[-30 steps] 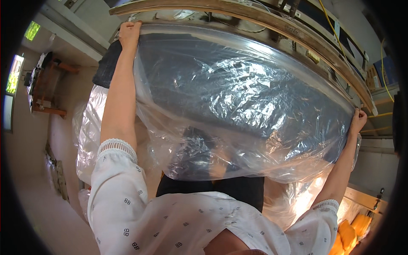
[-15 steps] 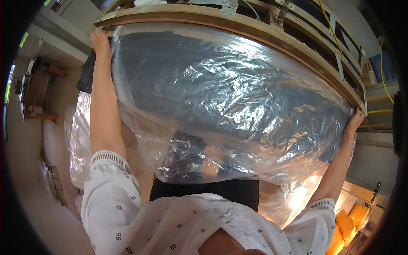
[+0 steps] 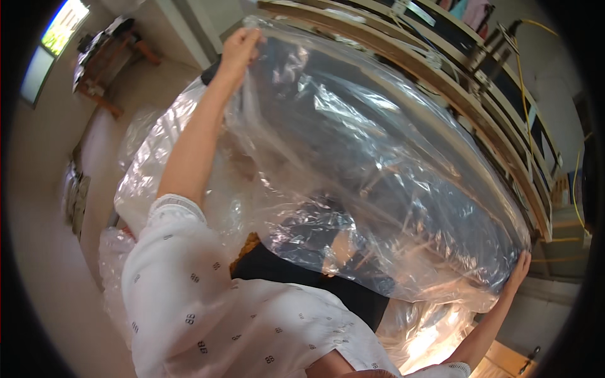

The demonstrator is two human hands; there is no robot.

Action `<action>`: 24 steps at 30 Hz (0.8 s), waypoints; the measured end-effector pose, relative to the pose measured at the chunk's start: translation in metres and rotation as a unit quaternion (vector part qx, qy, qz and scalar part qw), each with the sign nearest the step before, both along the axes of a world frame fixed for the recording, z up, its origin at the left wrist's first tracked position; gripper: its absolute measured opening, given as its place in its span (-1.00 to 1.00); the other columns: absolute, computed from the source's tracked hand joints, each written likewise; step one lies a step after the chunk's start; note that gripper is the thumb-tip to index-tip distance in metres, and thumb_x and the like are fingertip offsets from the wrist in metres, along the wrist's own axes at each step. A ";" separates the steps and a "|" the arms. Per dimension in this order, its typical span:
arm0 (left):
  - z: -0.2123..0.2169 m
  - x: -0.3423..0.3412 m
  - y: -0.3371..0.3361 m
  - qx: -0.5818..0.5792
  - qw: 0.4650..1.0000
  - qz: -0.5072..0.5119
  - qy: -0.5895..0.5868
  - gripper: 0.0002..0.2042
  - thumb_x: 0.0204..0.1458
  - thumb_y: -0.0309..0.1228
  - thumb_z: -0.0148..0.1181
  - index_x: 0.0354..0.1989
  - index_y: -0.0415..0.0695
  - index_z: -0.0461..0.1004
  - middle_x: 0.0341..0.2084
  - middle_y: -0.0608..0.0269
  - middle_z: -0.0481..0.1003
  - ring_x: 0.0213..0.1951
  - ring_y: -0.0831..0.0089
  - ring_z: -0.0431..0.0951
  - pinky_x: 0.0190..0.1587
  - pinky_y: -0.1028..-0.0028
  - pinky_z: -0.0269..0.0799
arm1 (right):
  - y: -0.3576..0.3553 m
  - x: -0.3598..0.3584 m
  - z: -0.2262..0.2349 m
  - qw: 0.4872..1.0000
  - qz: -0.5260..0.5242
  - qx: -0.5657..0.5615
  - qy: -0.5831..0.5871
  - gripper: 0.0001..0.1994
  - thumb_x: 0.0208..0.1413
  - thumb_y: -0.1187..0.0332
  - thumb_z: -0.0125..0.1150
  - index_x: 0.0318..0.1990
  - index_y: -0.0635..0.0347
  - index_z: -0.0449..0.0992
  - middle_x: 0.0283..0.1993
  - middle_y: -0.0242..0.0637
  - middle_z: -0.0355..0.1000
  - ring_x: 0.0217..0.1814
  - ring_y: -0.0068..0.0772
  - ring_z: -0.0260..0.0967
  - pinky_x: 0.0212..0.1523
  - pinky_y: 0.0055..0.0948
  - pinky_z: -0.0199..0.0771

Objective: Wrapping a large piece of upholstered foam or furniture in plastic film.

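In the head view, here we are, arms spread wide, with a clear plastic sheet stretched between our hands. Our left hand is up at the sheet's upper-left corner, fingers curled tight and pinching the film. Across to our right hand, lower down at the sheet's right edge: fingers touching it, though whether they are closed on it we cannot tell. The sheet's long upper edge runs just beside the near edge of a wooden frame; below, creased and glinting, the film reaches the black garment at our waist. A yellow cable crosses the frame toward its right end.
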State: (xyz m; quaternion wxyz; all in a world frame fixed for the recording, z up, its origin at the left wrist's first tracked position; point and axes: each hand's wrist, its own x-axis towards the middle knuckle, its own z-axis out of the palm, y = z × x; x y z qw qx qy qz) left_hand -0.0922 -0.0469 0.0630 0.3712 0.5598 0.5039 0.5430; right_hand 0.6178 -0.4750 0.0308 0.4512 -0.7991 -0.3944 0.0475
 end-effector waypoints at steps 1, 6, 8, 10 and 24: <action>-0.001 -0.006 -0.010 -0.009 0.998 -0.020 -0.055 -0.74 0.06 -0.14 0.09 -0.43 -0.09 0.41 -0.56 0.47 0.41 -0.65 0.74 0.19 -0.62 0.68 0.07 | -0.001 -0.003 -0.006 1.000 0.010 0.002 0.016 -0.76 0.20 0.25 -0.09 -0.27 0.27 0.35 -0.30 -0.43 0.25 -0.24 -0.58 0.13 -0.14 -0.59 0.14; -0.001 -0.009 -0.055 0.004 0.999 0.014 -0.046 -0.75 0.05 -0.13 0.10 -0.43 -0.05 0.38 -0.54 0.49 0.41 -0.65 0.79 0.16 -0.63 0.71 0.05 | -0.002 0.027 -0.005 0.998 0.018 -0.020 0.063 -0.75 0.20 0.23 -0.09 -0.26 0.26 0.34 -0.32 -0.46 0.24 -0.25 -0.58 0.12 -0.16 -0.58 0.14; -0.001 -0.008 -0.065 0.011 0.997 0.005 -0.081 -0.74 0.04 -0.15 0.12 -0.41 -0.09 0.38 -0.55 0.48 0.38 -0.66 0.77 0.14 -0.63 0.69 0.05 | -0.004 0.032 -0.005 0.995 0.029 -0.020 0.094 -0.75 0.20 0.22 -0.09 -0.26 0.26 0.34 -0.31 -0.46 0.24 -0.25 -0.58 0.12 -0.16 -0.57 0.14; -0.006 -0.013 -0.069 0.000 0.990 -0.032 -0.140 -0.79 0.06 -0.18 0.11 -0.40 -0.05 0.36 -0.55 0.52 0.37 -0.66 0.81 0.13 -0.66 0.71 0.00 | -0.004 0.033 -0.005 0.994 0.020 -0.026 0.102 -0.75 0.20 0.22 -0.09 -0.26 0.26 0.35 -0.31 -0.46 0.24 -0.25 -0.59 0.12 -0.17 -0.57 0.15; 0.008 -0.169 0.082 0.161 0.877 0.340 0.300 -0.74 -0.02 -0.22 0.16 -0.35 -0.20 0.50 -0.40 0.08 0.54 -0.34 0.29 0.52 -0.23 0.35 0.41 | 0.086 -0.146 0.032 0.968 0.067 -0.044 0.239 -0.48 0.10 0.12 0.05 0.15 0.23 0.24 0.15 -0.29 0.25 0.19 -0.45 0.12 0.17 -0.45 0.03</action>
